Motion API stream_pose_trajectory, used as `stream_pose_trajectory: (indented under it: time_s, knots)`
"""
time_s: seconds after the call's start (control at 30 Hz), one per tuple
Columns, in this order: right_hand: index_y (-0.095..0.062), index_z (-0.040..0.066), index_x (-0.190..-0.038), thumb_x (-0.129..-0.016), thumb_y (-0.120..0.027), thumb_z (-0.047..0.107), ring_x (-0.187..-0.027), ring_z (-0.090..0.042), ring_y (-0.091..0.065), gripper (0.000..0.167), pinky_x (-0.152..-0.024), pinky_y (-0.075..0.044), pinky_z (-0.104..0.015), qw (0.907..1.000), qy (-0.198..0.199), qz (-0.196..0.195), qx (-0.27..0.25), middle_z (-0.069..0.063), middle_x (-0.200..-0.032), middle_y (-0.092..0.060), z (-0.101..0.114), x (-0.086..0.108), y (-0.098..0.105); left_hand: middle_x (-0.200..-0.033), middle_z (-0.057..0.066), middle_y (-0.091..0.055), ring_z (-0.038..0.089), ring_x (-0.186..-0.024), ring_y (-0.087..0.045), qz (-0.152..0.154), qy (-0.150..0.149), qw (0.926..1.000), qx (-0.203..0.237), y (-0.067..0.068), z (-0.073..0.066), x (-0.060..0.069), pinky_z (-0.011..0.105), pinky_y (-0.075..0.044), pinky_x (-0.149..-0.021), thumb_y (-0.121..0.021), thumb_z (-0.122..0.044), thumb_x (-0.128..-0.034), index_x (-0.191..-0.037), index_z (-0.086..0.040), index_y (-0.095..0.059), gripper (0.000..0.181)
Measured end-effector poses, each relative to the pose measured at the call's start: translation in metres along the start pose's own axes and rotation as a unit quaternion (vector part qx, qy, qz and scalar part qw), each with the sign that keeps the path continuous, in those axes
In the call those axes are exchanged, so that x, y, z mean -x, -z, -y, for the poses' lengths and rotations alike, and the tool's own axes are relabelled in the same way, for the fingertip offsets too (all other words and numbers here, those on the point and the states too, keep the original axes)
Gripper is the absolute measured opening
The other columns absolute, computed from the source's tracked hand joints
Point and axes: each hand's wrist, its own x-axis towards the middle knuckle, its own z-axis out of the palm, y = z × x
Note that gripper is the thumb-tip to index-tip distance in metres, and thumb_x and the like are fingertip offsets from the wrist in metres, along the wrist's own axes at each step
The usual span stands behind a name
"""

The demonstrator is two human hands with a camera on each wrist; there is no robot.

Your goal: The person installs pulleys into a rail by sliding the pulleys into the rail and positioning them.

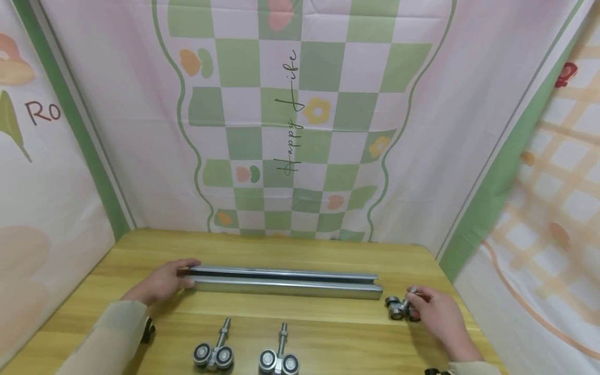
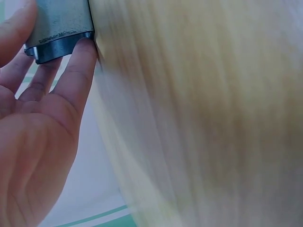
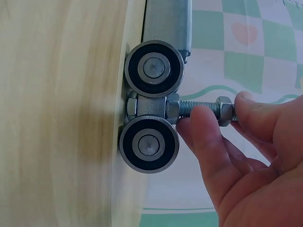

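**Left hand (image 1: pixel 164 282) at one end of a long silver metal channel rail (image 1: pixel 281 287), right hand (image 1: pixel 438 315) just past the other**

At the left, a pale beige sleeve (image 1: pixel 105 333) leads to the left hand, which grips the rail's left end – thumb on the near side, fingers on the far side and at the cut end. The rail lies lengthwise from left to right on a yellowish wood-grain table (image 1: pixel 337 330), its slot facing up.

Nearer than the rail, towards the left, lies a first steel roller trolley with black-ringed wheels and a threaded bolt (image 1: pixel 213 357); right of it, well apart from both hands, is a second matching trolley (image 1: pixel 279 360). Both bolts point towards the far side.

Just beside the rail's right end, slightly nearer, is a third steel trolley (image 3: pixel 152 108) of the same kind, outside the channel. Its bolt stands away from the wood, carrying a hex nut (image 3: pixel 224 111). The right hand, on the trolley's right, pinches this bolt between thumb and fingers – the wheels are left free.

Across the far side hangs a white curtain with green checks (image 1: pixel 323 67).
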Motion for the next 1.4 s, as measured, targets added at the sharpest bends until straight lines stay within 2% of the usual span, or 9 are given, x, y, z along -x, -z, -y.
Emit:
stream_pose_trajectory:
  time_s: [0.23, 0.4, 0.53, 0.63, 0.87, 1.0, 1.17, 1.27, 1.4]
  knots:
    - [-0.065, -0.001, -0.124, -0.101, -0.059, 0.024, -0.073, -0.017, -0.066, 0.034, -0.063, -0.051, -0.035, 0.9999, 0.005, -0.01, -0.002, -0.009, -0.097, -0.072, -0.004, -0.006, 0.0, -0.146, 0.027, -0.044, 0.05, -0.131, -0.04, 0.001, 0.0, 1.0, -0.007, -0.002, -0.001, 0.0, 0.066, -0.032, -0.106, -0.071, -0.014, -0.0885, -0.144, -0.005, -0.05, 0.06]
    - [-0.066, 0.0, -0.122, -0.101, -0.058, 0.023, -0.072, -0.017, -0.066, 0.032, -0.065, -0.05, -0.036, 0.9994, 0.013, -0.03, 0.014, -0.006, -0.093, -0.072, -0.005, -0.01, -0.003, -0.146, 0.028, -0.044, 0.05, -0.132, -0.04, -0.001, -0.001, 0.9999, -0.015, -0.002, -0.004, 0.001, 0.066, -0.031, -0.106, -0.071, -0.014, -0.089, -0.144, -0.004, -0.05, 0.06]
    - [-0.066, -0.001, -0.12, -0.102, -0.057, 0.023, -0.07, -0.017, -0.065, 0.031, -0.063, -0.049, -0.036, 0.9989, 0.015, -0.031, 0.033, -0.004, -0.088, -0.071, -0.004, -0.014, -0.002, -0.146, 0.028, -0.045, 0.05, -0.132, -0.04, -0.002, -0.005, 0.9998, -0.021, -0.003, -0.004, 0.001, 0.065, -0.031, -0.106, -0.072, -0.014, -0.089, -0.144, -0.003, -0.051, 0.06]
    - [-0.065, -0.001, -0.121, -0.102, -0.055, 0.022, -0.07, -0.017, -0.064, 0.031, -0.061, -0.049, -0.036, 0.9989, 0.011, -0.028, 0.035, -0.006, -0.088, -0.071, -0.004, -0.017, -0.002, -0.145, 0.028, -0.045, 0.05, -0.132, -0.04, -0.001, -0.009, 0.9997, -0.023, -0.004, -0.004, 0.001, 0.065, -0.032, -0.106, -0.072, -0.015, -0.0893, -0.144, -0.003, -0.05, 0.06]
    - [-0.067, -0.001, -0.117, -0.102, -0.056, 0.023, -0.07, -0.015, -0.064, 0.031, -0.061, -0.049, -0.035, 0.9981, 0.016, -0.049, 0.033, -0.008, -0.088, -0.072, -0.008, -0.024, -0.002, -0.144, 0.029, -0.045, 0.05, -0.131, -0.041, -0.001, -0.024, 0.9996, -0.017, -0.004, -0.006, 0.002, 0.064, -0.033, -0.106, -0.07, -0.013, -0.0904, -0.144, -0.001, -0.049, 0.059]
    - [-0.068, 0.001, -0.118, -0.103, -0.055, 0.024, -0.07, -0.016, -0.063, 0.03, -0.059, -0.047, -0.034, 0.9983, 0.009, -0.053, 0.022, -0.006, -0.085, -0.071, -0.009, -0.028, -0.005, -0.143, 0.031, -0.046, 0.051, -0.129, -0.043, 0.003, -0.034, 0.9992, -0.019, -0.003, -0.008, 0.004, 0.063, -0.036, -0.105, -0.07, -0.013, -0.0905, -0.144, 0.001, -0.049, 0.059]
    - [-0.068, 0.0, -0.12, -0.103, -0.055, 0.025, -0.07, -0.017, -0.063, 0.033, -0.056, -0.048, -0.032, 0.998, 0.003, -0.062, 0.0, -0.008, -0.088, -0.072, -0.004, -0.032, -0.007, -0.143, 0.031, -0.045, 0.051, -0.129, -0.042, 0.004, -0.035, 0.9991, -0.025, -0.001, -0.008, 0.005, 0.065, -0.032, -0.106, -0.071, -0.015, -0.0901, -0.144, 0.0, -0.049, 0.06]
    - [-0.066, -0.003, -0.124, -0.103, -0.056, 0.023, -0.071, -0.018, -0.065, 0.035, -0.054, -0.051, -0.029, 0.9976, -0.007, -0.063, -0.029, -0.011, -0.09, -0.072, 0.0, -0.033, -0.01, -0.144, 0.03, -0.045, 0.051, -0.13, -0.042, 0.005, -0.035, 0.999, -0.027, 0.0, -0.007, 0.003, 0.065, -0.031, -0.106, -0.071, -0.015, -0.0904, -0.144, 0.0, -0.048, 0.06]
    - [-0.063, -0.007, -0.126, -0.101, -0.059, 0.017, -0.075, -0.019, -0.069, 0.034, -0.06, -0.058, -0.026, 0.9938, -0.019, -0.066, -0.088, -0.017, -0.096, -0.071, 0.003, -0.034, -0.015, -0.145, 0.03, -0.045, 0.051, -0.13, -0.042, 0.007, -0.035, 0.9991, -0.025, 0.001, -0.006, 0.004, 0.064, -0.031, -0.107, -0.07, -0.014, -0.091, -0.145, 0.0, -0.048, 0.06]
